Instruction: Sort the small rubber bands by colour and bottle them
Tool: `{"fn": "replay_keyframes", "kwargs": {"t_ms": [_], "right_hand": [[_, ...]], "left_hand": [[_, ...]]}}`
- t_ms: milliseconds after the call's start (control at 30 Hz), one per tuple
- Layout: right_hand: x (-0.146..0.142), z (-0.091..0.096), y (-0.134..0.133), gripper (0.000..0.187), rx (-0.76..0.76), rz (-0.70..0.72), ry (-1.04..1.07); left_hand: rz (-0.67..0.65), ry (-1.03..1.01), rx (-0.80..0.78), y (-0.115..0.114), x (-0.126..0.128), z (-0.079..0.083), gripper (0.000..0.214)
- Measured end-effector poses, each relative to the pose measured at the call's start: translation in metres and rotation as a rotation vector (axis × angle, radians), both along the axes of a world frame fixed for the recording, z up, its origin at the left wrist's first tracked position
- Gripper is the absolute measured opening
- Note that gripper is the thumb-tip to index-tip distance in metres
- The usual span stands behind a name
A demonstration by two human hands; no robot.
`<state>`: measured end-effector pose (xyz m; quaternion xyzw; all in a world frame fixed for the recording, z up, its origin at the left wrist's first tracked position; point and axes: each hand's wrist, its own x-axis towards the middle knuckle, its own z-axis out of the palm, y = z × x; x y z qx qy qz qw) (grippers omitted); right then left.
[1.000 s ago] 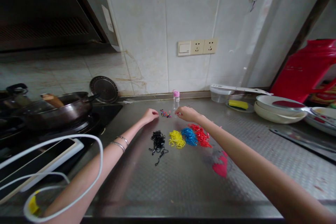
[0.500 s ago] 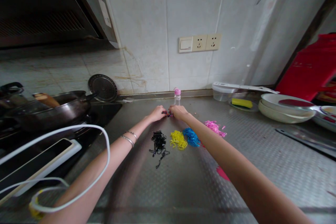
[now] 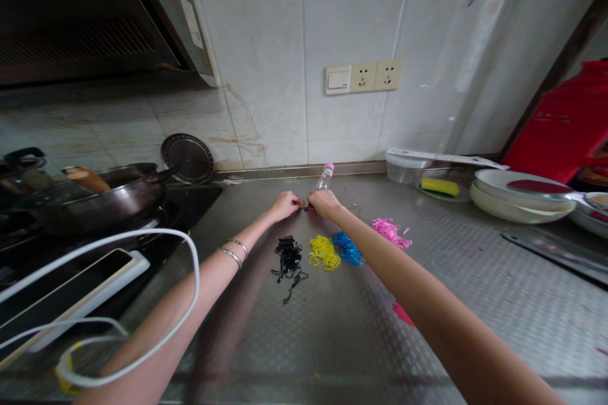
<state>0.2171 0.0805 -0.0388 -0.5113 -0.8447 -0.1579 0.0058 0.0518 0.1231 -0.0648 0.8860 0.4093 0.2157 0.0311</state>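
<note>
My right hand [image 3: 325,204] is closed around the lower part of a small clear bottle [image 3: 323,181] with a pink cap, which leans to the right. Fingers pinched, my left hand [image 3: 284,205] is just left of it, at a thin dark rubber band [image 3: 304,205] stretched between the hands. How the band meets the bottle's base is too small to make out. Nearer me lie loose piles of rubber bands: black ones [image 3: 289,255], yellow ones [image 3: 324,253], blue ones [image 3: 348,249] and pink ones [image 3: 391,232]. A red patch [image 3: 403,314] shows partly behind my right forearm.
A pan [image 3: 99,193] stands on the stove at left, with a white cable [image 3: 194,266] looping over my left forearm. On the right are a yellow sponge [image 3: 439,186], a plastic container [image 3: 406,168], stacked bowls [image 3: 520,202] and a knife [image 3: 551,247].
The bottle has tipped from upright to a rightward lean in my right hand. A small gap has opened between my hands, with the band across it.
</note>
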Motion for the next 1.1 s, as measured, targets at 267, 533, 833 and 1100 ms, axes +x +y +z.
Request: {"fn": "replay_keyframes", "kwargs": {"t_ms": [267, 533, 833, 1100], "right_hand": [[0.013, -0.003, 0.003, 0.026, -0.038, -0.099, 0.114], [0.045, 0.001, 0.000, 0.027, -0.076, -0.131, 0.338], [0.089, 0.008, -0.008, 0.021, -0.118, 0.065, 0.666], [0.113, 0.012, -0.042, 0.024, -0.345, 0.088, 0.771]], "left_hand": [[-0.012, -0.003, 0.029, 0.001, 0.004, -0.002, 0.019], [-0.027, -0.002, 0.023, -0.001, 0.011, -0.002, 0.018], [-0.002, -0.076, -0.014, -0.007, 0.012, 0.005, 0.018], [-0.003, -0.120, -0.044, -0.027, 0.029, 0.021, 0.016]]}}
